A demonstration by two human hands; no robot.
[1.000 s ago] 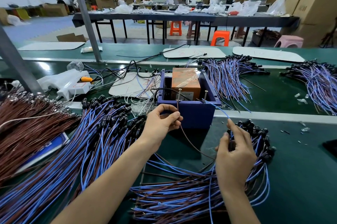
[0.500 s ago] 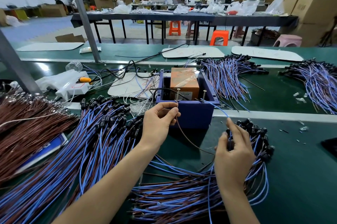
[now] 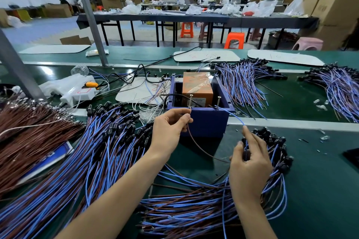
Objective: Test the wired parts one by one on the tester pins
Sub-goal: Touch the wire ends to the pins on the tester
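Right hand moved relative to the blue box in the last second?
No. The right hand sits at the same spot off the blue box's near right corner, fingers still pinching the blue wire.

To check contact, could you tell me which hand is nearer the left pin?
Left. The left hand is just below the left pin; the right hand sits far lower right.

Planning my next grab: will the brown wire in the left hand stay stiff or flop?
Probably floppy: the brown wire sags in a curve from the left hand toward the right hand. Likely light: a fingertip pinch holds it.
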